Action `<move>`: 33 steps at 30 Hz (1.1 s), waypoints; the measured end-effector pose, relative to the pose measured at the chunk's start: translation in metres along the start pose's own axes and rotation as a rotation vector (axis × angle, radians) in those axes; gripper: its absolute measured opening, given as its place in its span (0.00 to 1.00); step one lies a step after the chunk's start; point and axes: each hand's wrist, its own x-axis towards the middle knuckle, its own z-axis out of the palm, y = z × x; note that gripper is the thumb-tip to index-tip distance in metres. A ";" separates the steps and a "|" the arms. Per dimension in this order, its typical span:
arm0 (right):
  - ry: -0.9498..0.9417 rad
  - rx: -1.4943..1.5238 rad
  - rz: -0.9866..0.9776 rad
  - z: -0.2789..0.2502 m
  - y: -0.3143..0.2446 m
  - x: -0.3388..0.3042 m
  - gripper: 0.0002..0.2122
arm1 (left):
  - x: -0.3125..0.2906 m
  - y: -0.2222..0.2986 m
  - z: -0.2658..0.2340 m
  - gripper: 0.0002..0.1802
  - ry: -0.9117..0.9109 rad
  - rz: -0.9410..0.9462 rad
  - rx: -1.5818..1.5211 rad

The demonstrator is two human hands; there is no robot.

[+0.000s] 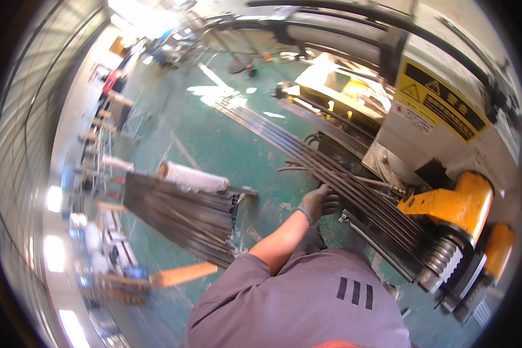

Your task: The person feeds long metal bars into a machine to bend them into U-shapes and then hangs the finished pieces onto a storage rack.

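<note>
My left hand (321,203), in a dark grey work glove, is held out in front of my body. Its thumb stands apart from loosely bent fingers, and nothing shows between them. Just beyond and to the right of it runs a bundle of long, thin metal bars (359,197), slanting from the far floor area toward the machine at right. The hand is close beside the bars; whether it touches them I cannot tell. A separate dark rod (380,246) with a fitting at its tip lies nearer to me. My right hand and forearm are out of sight.
At right stands a machine with an orange arm (467,206), a ribbed metal cylinder (441,264) and a yellow-black warning label (441,98). A stack of dark metal tubes (180,214) lies at left, beside a plastic-wrapped roll (194,177) and an orange-brown plank (182,274). The floor (238,151) is green.
</note>
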 end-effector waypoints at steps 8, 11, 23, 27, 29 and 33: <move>0.156 0.423 0.139 -0.022 -0.032 -0.015 0.09 | -0.076 0.036 0.044 0.15 0.167 0.251 0.065; 0.340 -0.479 -0.486 0.019 0.023 -0.007 0.11 | -0.083 0.045 0.041 0.14 0.036 0.252 -0.003; 0.402 0.458 0.232 0.098 0.027 -0.165 0.17 | -0.086 0.033 -0.043 0.18 -0.173 0.255 0.073; 0.563 0.428 0.120 0.066 -0.005 -0.174 0.18 | -0.106 0.063 -0.025 0.20 -0.353 0.306 0.037; 0.648 0.528 -0.005 0.044 -0.031 -0.168 0.17 | -0.128 0.074 0.002 0.23 -0.285 0.348 0.057; 0.794 0.791 -0.314 -0.016 -0.110 -0.176 0.13 | -0.139 0.089 0.028 0.27 -0.223 0.464 0.120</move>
